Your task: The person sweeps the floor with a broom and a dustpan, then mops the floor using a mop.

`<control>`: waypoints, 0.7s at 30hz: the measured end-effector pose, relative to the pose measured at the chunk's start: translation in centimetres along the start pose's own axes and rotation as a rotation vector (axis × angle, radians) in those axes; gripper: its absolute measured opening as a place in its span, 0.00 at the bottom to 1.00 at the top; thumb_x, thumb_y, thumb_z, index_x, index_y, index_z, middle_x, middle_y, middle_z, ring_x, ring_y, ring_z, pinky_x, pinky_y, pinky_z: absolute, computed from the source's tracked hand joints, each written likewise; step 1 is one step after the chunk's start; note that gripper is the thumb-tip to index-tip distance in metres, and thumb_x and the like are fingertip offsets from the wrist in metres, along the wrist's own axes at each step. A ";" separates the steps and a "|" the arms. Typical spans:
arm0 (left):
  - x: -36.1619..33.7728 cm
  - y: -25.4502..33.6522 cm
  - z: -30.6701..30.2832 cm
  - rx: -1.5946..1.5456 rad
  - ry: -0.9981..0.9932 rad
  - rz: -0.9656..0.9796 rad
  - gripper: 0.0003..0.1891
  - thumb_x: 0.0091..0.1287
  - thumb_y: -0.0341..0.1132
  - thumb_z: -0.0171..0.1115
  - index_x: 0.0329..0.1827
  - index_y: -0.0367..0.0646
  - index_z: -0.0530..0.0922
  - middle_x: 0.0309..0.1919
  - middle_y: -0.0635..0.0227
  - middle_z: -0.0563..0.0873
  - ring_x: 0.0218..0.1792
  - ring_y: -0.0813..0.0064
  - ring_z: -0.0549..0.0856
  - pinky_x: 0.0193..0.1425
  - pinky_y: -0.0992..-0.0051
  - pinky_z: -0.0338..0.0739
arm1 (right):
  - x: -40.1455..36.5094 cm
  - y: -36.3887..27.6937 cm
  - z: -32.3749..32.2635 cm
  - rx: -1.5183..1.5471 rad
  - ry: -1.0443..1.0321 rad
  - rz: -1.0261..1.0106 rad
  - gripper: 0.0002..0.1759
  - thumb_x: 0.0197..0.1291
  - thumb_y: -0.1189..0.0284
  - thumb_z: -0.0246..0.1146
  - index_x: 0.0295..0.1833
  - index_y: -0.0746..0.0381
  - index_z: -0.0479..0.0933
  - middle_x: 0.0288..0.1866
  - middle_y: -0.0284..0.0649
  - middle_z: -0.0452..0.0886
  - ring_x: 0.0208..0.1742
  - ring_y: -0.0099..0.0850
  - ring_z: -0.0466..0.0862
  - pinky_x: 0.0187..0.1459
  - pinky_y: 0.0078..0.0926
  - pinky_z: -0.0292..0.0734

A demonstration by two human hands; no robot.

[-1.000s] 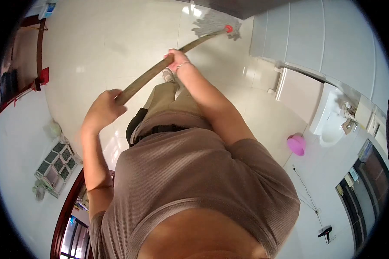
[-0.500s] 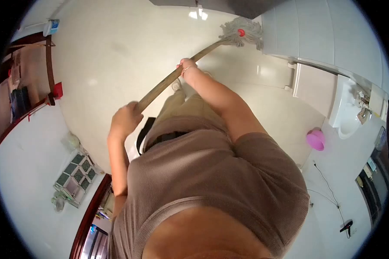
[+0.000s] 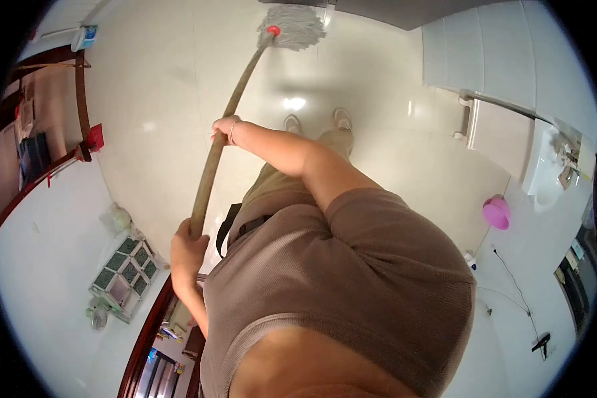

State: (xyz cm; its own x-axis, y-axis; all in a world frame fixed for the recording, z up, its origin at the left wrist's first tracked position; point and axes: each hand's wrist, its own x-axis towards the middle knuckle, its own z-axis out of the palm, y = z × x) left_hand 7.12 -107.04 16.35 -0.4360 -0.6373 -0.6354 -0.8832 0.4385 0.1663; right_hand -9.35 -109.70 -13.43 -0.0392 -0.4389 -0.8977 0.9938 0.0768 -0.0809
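A string mop spans the view: its grey mop head lies spread on the tiled floor near the top, with a red fitting where the wooden handle joins it. My right hand reaches across my body and is closed around the middle of the handle. Lower down, my left hand wraps the handle's end, beside my hip. The handle slants up and to the right from my left hand.
My shoes stand on the pale floor. To the right are a white washbasin and a pink bucket by the wall. A dark grey piece of furniture edges the top. A small shelf unit sits at left.
The mop head has swept left across the floor, away from the white panels on the right. My right hand has moved left and the handle now stands steeper in view.
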 end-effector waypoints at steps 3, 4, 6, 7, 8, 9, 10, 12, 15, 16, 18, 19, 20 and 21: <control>-1.7 0.6 -4.5 0.028 -0.011 0.016 0.20 0.48 0.25 0.60 0.47 0.32 0.75 0.26 0.58 0.81 0.28 0.75 0.77 0.35 0.74 0.73 | 0.0 2.5 2.3 0.162 -0.167 0.053 0.10 0.47 0.83 0.59 0.37 0.70 0.68 0.28 0.47 0.74 0.27 0.42 0.81 0.28 0.42 0.82; -1.5 -0.1 -6.1 0.089 -0.069 0.042 0.20 0.47 0.24 0.61 0.47 0.31 0.75 0.26 0.63 0.81 0.27 0.78 0.76 0.33 0.76 0.72 | -0.8 3.0 2.9 0.213 -0.178 0.061 0.11 0.48 0.83 0.59 0.38 0.69 0.67 0.28 0.47 0.73 0.28 0.43 0.81 0.30 0.43 0.83; -0.8 -0.9 -8.7 -0.012 -0.163 0.025 0.19 0.46 0.22 0.60 0.45 0.31 0.76 0.24 0.73 0.76 0.26 0.82 0.72 0.30 0.80 0.69 | -4.1 2.4 3.3 0.295 -0.151 0.037 0.11 0.48 0.82 0.59 0.39 0.70 0.67 0.29 0.46 0.74 0.27 0.43 0.81 0.32 0.45 0.82; -0.9 0.5 -9.7 0.007 -0.176 -0.013 0.19 0.46 0.21 0.60 0.44 0.31 0.76 0.23 0.73 0.76 0.26 0.83 0.72 0.29 0.80 0.68 | -4.6 2.2 3.1 0.318 -0.142 0.036 0.11 0.49 0.82 0.59 0.38 0.69 0.68 0.29 0.45 0.74 0.28 0.43 0.81 0.32 0.45 0.83; -0.7 2.1 -10.7 0.027 -0.187 -0.047 0.19 0.46 0.21 0.60 0.44 0.30 0.76 0.23 0.73 0.75 0.25 0.84 0.72 0.29 0.81 0.68 | -4.9 2.0 2.9 0.342 -0.132 0.032 0.10 0.49 0.81 0.59 0.38 0.69 0.68 0.30 0.45 0.74 0.28 0.43 0.81 0.32 0.45 0.83; -0.3 3.2 -11.5 0.042 -0.221 -0.056 0.18 0.45 0.21 0.61 0.44 0.30 0.76 0.23 0.73 0.75 0.24 0.84 0.71 0.27 0.81 0.67 | -5.2 1.6 2.4 0.354 -0.128 0.025 0.10 0.49 0.81 0.59 0.38 0.69 0.68 0.30 0.45 0.74 0.28 0.43 0.81 0.32 0.45 0.83; 0.2 4.2 -12.0 0.056 -0.257 -0.068 0.18 0.45 0.21 0.61 0.43 0.30 0.77 0.23 0.73 0.75 0.23 0.84 0.71 0.26 0.80 0.66 | -5.4 1.1 1.6 0.402 -0.124 0.006 0.09 0.49 0.80 0.59 0.37 0.68 0.68 0.30 0.45 0.74 0.28 0.43 0.81 0.32 0.45 0.83; 1.4 6.0 -12.1 0.092 -0.293 0.058 0.17 0.45 0.21 0.61 0.42 0.31 0.77 0.20 0.73 0.74 0.17 0.85 0.69 0.19 0.80 0.61 | -6.1 -0.3 -0.6 0.456 -0.115 -0.015 0.08 0.50 0.79 0.59 0.37 0.68 0.68 0.30 0.45 0.74 0.29 0.43 0.82 0.33 0.45 0.83; 2.5 10.8 -11.0 0.187 -0.392 0.112 0.14 0.45 0.23 0.61 0.38 0.31 0.75 0.17 0.74 0.71 0.15 0.84 0.67 0.17 0.79 0.60 | -7.9 -2.5 -5.4 0.552 -0.070 -0.077 0.08 0.51 0.78 0.58 0.37 0.67 0.67 0.31 0.45 0.74 0.32 0.42 0.82 0.36 0.46 0.82; 2.9 11.8 -10.5 0.175 -0.406 0.157 0.13 0.45 0.24 0.61 0.36 0.31 0.75 0.16 0.74 0.70 0.15 0.84 0.67 0.17 0.79 0.59 | -8.3 -3.0 -7.0 0.580 -0.057 -0.101 0.09 0.51 0.78 0.58 0.38 0.66 0.67 0.32 0.45 0.74 0.33 0.42 0.82 0.37 0.47 0.82; 4.1 14.2 -8.9 0.274 -0.463 0.235 0.14 0.45 0.27 0.61 0.37 0.31 0.75 0.15 0.74 0.68 0.15 0.84 0.68 0.17 0.78 0.60 | -7.6 -3.8 -10.7 0.655 -0.034 -0.136 0.12 0.49 0.79 0.58 0.40 0.65 0.66 0.31 0.47 0.74 0.29 0.42 0.81 0.32 0.48 0.81; 4.7 15.3 -8.0 0.300 -0.493 0.263 0.15 0.45 0.28 0.61 0.37 0.31 0.76 0.14 0.73 0.69 0.15 0.83 0.69 0.17 0.78 0.62 | -7.8 -4.1 -12.4 0.703 -0.008 -0.159 0.12 0.48 0.79 0.58 0.40 0.65 0.66 0.32 0.46 0.74 0.28 0.42 0.80 0.32 0.47 0.81; 5.0 16.5 -6.8 0.325 -0.522 0.290 0.16 0.45 0.29 0.61 0.38 0.31 0.76 0.14 0.72 0.69 0.14 0.82 0.70 0.17 0.77 0.63 | -8.0 -4.5 -14.7 0.725 0.014 -0.136 0.12 0.49 0.79 0.58 0.41 0.65 0.66 0.32 0.46 0.74 0.29 0.42 0.80 0.33 0.45 0.81; 5.3 17.5 -5.4 0.319 -0.540 0.325 0.17 0.45 0.29 0.61 0.39 0.31 0.76 0.14 0.72 0.70 0.14 0.81 0.71 0.17 0.77 0.65 | -7.8 -4.5 -17.1 0.680 0.025 -0.174 0.12 0.50 0.78 0.58 0.42 0.65 0.67 0.32 0.46 0.75 0.29 0.41 0.81 0.33 0.43 0.81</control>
State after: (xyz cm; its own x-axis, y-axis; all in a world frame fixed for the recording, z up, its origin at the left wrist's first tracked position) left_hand -11.57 -106.19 19.97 -0.4498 -0.0748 -0.8900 -0.5929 0.7702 0.2349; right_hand -15.28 -91.28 -13.44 -0.1978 -0.3731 -0.9064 0.8174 -0.5731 0.0575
